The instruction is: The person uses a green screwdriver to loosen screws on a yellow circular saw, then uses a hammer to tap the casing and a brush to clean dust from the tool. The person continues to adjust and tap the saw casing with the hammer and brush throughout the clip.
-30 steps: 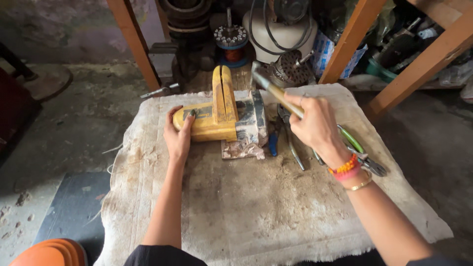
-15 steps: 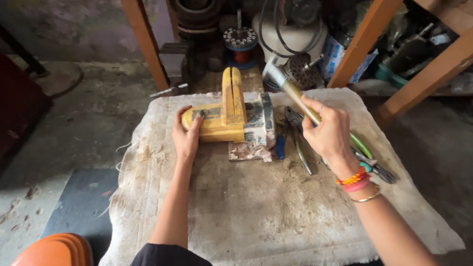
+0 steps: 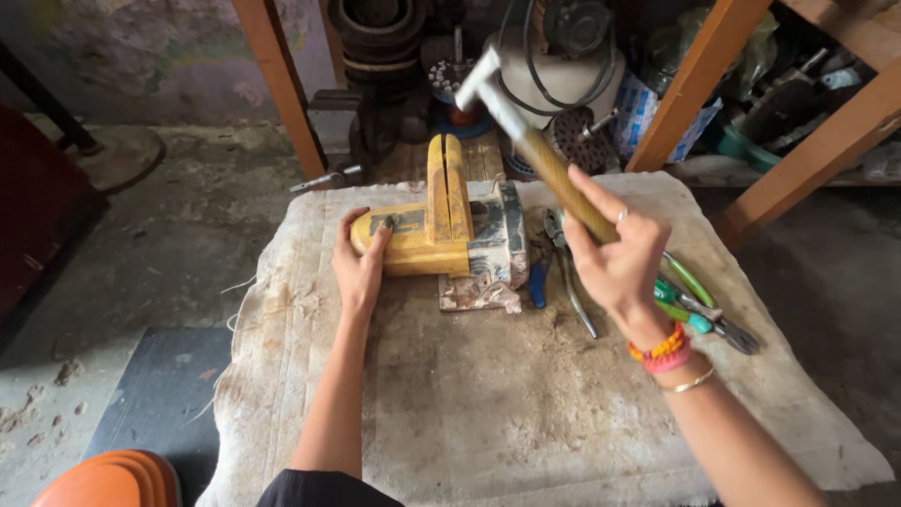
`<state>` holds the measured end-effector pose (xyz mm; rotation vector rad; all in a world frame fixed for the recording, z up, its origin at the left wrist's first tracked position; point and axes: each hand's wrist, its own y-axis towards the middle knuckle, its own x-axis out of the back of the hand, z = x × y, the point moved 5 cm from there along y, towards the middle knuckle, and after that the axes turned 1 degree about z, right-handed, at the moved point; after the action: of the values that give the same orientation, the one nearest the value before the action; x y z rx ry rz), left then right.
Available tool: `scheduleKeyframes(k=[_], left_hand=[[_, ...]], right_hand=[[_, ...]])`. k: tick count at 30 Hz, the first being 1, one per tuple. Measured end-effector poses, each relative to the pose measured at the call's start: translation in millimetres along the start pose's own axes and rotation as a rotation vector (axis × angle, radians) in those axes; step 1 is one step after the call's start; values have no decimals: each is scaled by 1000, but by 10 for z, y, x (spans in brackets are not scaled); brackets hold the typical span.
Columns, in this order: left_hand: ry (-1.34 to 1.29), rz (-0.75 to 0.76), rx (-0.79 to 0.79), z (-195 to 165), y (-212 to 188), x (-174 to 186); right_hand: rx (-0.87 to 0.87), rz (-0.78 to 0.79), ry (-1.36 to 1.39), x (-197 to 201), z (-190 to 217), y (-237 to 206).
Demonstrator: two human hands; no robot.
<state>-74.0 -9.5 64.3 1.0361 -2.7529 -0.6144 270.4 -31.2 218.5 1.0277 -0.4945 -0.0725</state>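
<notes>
Yellow-painted wood forms the block (image 3: 418, 239) at the far centre of the cloth-covered desk (image 3: 526, 413); an upright yellow slotted piece (image 3: 447, 192) stands on it, and a worn grey metal part (image 3: 497, 239) adjoins its right side.

Head view: The left hand (image 3: 361, 268) lies flat against the block's left end, fingers spread and pressing on it, not wrapped around it. The right hand (image 3: 615, 258) has its grip clamped around the wooden handle of a hammer (image 3: 526, 131), which is raised and tilted so that its metal head sits above and beyond the block. Just right of the grey part lie blue-handled pliers (image 3: 554, 272), and further right green-handled pliers (image 3: 690, 300), all resting on the cloth.

Step in hand, as judged: the hammer stands at the top of a swing while the block is steadied. The next move calls for a controlled downward strike onto the upright piece or grey part, with the left fingers kept clear of the impact line and firm pressure held so the block does not slide.
</notes>
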Motion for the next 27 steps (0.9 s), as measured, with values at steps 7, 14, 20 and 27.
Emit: scheduleKeyframes(k=[7, 14, 20, 27], left_hand=[[29, 6, -24, -18, -2, 8], [30, 21, 19, -10, -12, 23], [17, -5, 25, 17, -22, 7], [-35, 15, -10, 15, -36, 18]], right_hand=[[99, 245, -54, 23, 146, 352], [-132, 228, 20, -41, -45, 224], [-450, -126, 193, -205, 163, -335], [-570, -47, 311, -336, -197, -792]])
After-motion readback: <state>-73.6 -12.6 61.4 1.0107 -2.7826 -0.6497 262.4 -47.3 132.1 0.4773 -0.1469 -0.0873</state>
